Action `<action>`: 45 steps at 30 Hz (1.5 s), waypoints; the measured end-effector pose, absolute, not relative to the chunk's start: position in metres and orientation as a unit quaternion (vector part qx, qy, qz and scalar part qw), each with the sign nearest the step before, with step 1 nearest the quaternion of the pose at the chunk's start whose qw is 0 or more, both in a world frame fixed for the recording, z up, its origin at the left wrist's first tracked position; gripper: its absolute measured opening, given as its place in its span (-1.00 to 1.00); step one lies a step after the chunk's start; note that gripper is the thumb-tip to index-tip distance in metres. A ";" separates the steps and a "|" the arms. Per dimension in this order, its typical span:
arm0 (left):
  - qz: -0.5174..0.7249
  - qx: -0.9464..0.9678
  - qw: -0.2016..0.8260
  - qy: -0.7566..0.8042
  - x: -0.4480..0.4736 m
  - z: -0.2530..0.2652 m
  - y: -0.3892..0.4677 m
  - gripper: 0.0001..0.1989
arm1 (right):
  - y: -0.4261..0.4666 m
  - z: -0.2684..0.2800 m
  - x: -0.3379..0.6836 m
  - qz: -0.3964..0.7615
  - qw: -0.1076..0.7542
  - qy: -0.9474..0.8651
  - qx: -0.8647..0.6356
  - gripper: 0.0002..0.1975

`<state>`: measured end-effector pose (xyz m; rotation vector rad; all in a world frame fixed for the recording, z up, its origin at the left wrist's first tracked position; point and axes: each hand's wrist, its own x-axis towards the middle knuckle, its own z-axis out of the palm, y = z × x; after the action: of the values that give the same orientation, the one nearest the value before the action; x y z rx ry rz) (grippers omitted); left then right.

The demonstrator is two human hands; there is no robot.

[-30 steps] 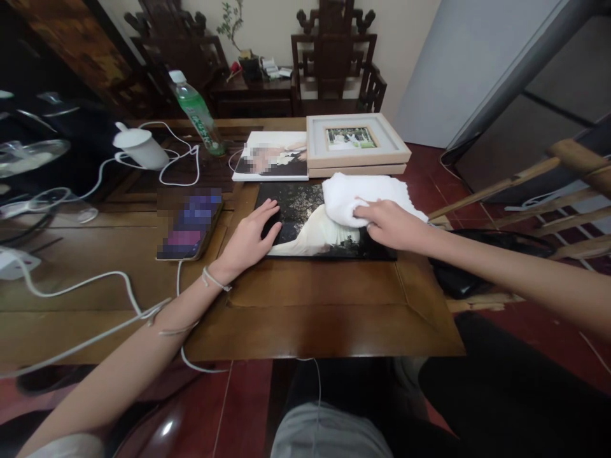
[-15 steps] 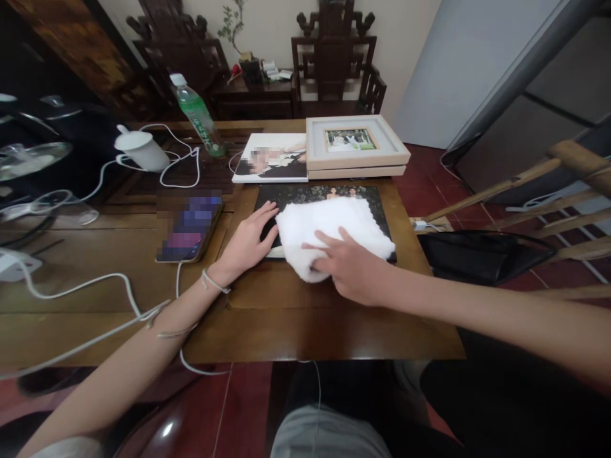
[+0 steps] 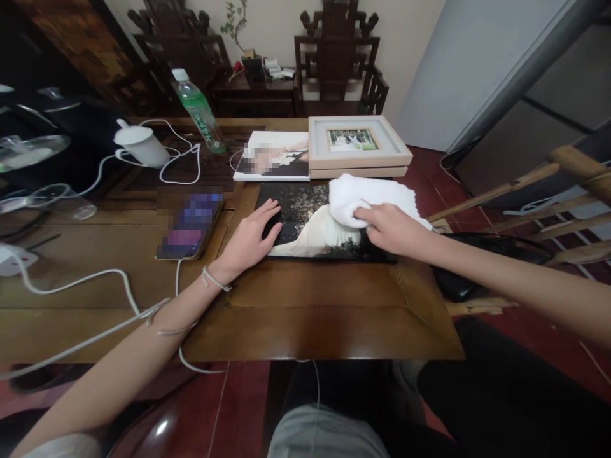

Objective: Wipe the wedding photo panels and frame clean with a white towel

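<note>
A dark photo panel (image 3: 305, 235) lies flat near the table's right end, with a pale dress in its picture. On its left edge rests my left hand (image 3: 251, 238), fingers stretched out and holding nothing. My right hand (image 3: 391, 228) is closed on a white towel (image 3: 377, 194), bunched at the fingertips. The towel covers the panel's upper right part and reaches past its right edge. Just behind the panel are a white-edged photo print (image 3: 274, 162) and a light wooden picture frame (image 3: 360, 159) stacked on another.
A phone (image 3: 193, 226) with a white charging cable (image 3: 119, 275) lies to the left. Farther back stand a lidded white cup (image 3: 142, 145) and a green-labelled bottle (image 3: 200, 113). A clear plastic cup (image 3: 71, 202) lies at far left. A wooden chair (image 3: 525, 178) stands at right.
My right hand has moved the towel rightward and away from me, baring the middle and lower part of the panel. My left hand has stayed in place on its left edge.
</note>
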<state>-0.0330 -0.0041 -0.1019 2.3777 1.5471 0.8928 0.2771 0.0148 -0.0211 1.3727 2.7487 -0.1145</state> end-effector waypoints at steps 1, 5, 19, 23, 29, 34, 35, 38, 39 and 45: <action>0.301 0.796 0.083 0.518 -0.033 -0.102 -0.004 -0.52 | 0.021 -0.022 0.270 -0.033 0.038 0.891 0.451 -0.56; 0.332 0.787 0.082 0.513 -0.032 -0.099 -0.006 -0.49 | 0.034 -0.026 0.229 -0.034 0.031 0.897 0.440 -0.47; 0.443 0.718 0.074 0.533 -0.032 -0.097 -0.007 -0.35 | -0.042 -0.024 0.205 -0.122 0.064 0.975 0.174 -0.44; 0.361 0.764 0.073 0.529 -0.030 -0.100 -0.005 -0.40 | -0.065 -0.018 0.245 -0.121 0.084 0.954 0.261 -0.45; 0.301 0.793 0.083 0.523 -0.028 -0.102 -0.006 -0.48 | -0.036 -0.013 0.279 -0.068 0.085 0.900 0.423 -0.54; 0.301 0.795 0.078 0.521 -0.026 -0.103 -0.005 -0.50 | 0.004 -0.012 0.255 -0.079 0.041 0.893 0.441 -0.57; 0.301 0.794 0.079 0.522 -0.026 -0.103 -0.005 -0.50 | 0.011 -0.012 0.245 -0.092 0.020 0.892 0.443 -0.58; 0.301 0.796 0.083 0.518 -0.026 -0.103 -0.005 -0.52 | 0.032 -0.014 0.208 -0.152 -0.065 0.889 0.426 -0.57; 0.299 0.798 0.083 0.516 -0.026 -0.102 -0.005 -0.53 | 0.039 -0.014 0.195 -0.179 -0.094 0.889 0.412 -0.57; 0.281 0.801 0.075 0.522 -0.026 -0.097 -0.006 -0.60 | 0.060 -0.010 0.133 -0.264 -0.159 0.897 0.316 -0.61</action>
<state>-0.0256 -0.0057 -0.0972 2.4046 1.5677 0.8442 0.1331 0.0596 -0.0098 1.1059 3.1452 -0.9266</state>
